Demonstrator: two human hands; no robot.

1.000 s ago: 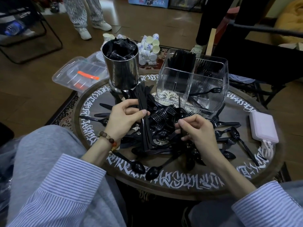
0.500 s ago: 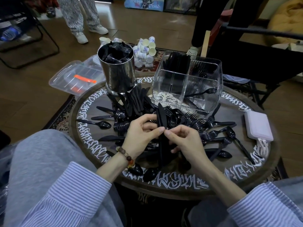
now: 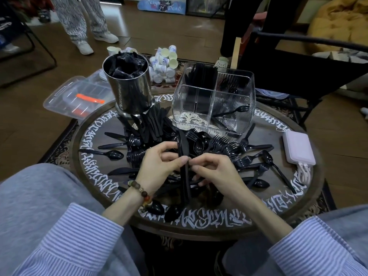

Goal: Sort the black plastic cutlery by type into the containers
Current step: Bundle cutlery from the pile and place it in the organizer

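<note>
While both hands meet over the pile [image 3: 199,148] on the bench [image 3: 310,196], the left hand [image 3: 159,168] grips a bundle of knives [image 3: 184,156] upright and the right hand [image 3: 217,172] pinches it at mid-length. Step in hand, by judgement: gathering and squaring knives. Next move calls for carrying the bundle, kept aligned, to the knife compartment of the clear organiser [image 3: 247,108]; the steel cup [image 3: 133,92] stands beside it. Forks and spoons lie unsorted around.
</note>
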